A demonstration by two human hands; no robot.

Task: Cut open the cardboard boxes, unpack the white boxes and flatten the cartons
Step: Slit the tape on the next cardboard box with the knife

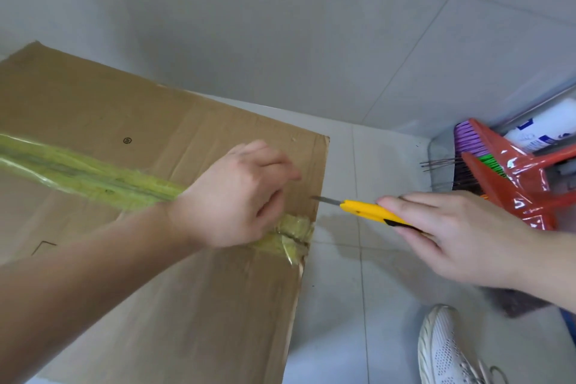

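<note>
A large brown cardboard box fills the left half of the view, its top flaps sealed by a strip of yellowish tape that runs to the right edge. My left hand rests on the box top over the tape near that edge, fingers loosely bent. My right hand grips a yellow utility knife, blade out. The blade tip touches the box's right edge just above the tape end. No white boxes are visible.
Grey tiled floor and a tiled wall surround the box. In the right corner stand red brooms with coloured bristles, a dustpan and a white bottle. A white sneaker is on the floor at bottom right.
</note>
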